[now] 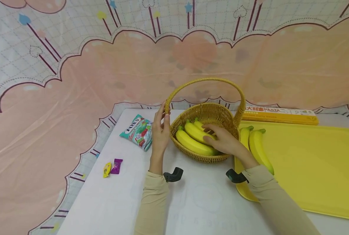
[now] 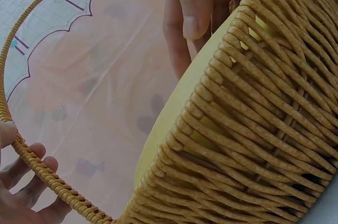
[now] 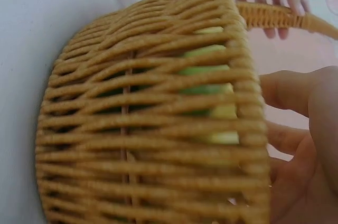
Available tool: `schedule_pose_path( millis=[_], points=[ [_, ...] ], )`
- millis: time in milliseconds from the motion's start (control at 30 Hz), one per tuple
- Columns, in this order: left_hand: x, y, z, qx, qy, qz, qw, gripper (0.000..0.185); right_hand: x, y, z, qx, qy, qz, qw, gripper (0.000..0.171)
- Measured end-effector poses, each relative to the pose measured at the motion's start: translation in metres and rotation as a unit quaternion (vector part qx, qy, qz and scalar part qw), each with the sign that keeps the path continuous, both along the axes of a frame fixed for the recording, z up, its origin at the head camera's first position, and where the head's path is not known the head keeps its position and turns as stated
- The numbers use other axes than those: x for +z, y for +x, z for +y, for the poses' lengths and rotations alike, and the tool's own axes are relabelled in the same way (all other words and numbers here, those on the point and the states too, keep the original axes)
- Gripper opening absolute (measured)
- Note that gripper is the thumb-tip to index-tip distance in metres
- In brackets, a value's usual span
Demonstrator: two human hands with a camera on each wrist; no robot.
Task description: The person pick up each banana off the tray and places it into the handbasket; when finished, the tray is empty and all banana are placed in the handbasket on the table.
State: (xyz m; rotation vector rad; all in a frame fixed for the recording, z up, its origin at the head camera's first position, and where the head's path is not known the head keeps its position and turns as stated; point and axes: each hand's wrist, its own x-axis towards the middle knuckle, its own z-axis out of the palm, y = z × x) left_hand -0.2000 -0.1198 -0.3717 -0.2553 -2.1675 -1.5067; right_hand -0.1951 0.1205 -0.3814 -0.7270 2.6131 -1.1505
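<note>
A wicker basket [image 1: 205,159] with a tall arched handle [image 1: 207,79] stands on the white table. Several yellow bananas [image 1: 192,143] lie in it. My left hand [image 1: 160,130] holds the left side of the handle, with the thumb on one side and the fingers round the other, as the left wrist view shows. Over the bananas, inside the right part of the basket, is my right hand [image 1: 223,140]. Its fingers [image 2: 191,26] are loosely bent and no banana shows between them and the thumb. Whether the fingertips touch a banana is hard to tell.
Right of the basket lies a yellow tray [image 1: 304,163] with two bananas [image 1: 259,148] on its left edge. Behind it is a pasta box [image 1: 280,116]. On the left are a candy bag [image 1: 139,132], a purple sweet [image 1: 116,166] and a yellow sweet [image 1: 107,170].
</note>
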Motion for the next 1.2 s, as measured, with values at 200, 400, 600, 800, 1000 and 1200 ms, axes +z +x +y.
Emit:
schedule_pose_path(
  millis=[200,400,600,800,1000,1200],
  points=[
    [0.001,-0.001,0.001,-0.005,0.005,-0.004,1.0,0.046,0.001,0.005,0.014,-0.007,-0.013,-0.005,1.0,0.046],
    [0.001,-0.002,-0.001,-0.006,0.006,0.003,1.0,0.045,-0.001,0.004,0.013,0.02,-0.041,0.023,0.999,0.038],
    [0.0,-0.001,0.0,-0.005,0.003,0.008,1.0,0.044,-0.003,0.0,0.0,0.027,-0.04,0.044,0.998,0.033],
    [0.0,0.0,0.0,-0.005,0.002,0.01,0.9999,0.045,-0.004,-0.002,-0.006,0.01,-0.039,0.033,0.999,0.033],
    [0.001,0.001,0.0,-0.003,-0.001,0.01,0.9999,0.044,-0.003,-0.003,-0.005,0.007,-0.045,0.035,0.998,0.033],
    [0.0,0.001,0.0,-0.001,-0.008,0.012,0.9999,0.044,-0.002,-0.002,-0.001,0.001,-0.054,0.038,0.998,0.033]
  ],
)
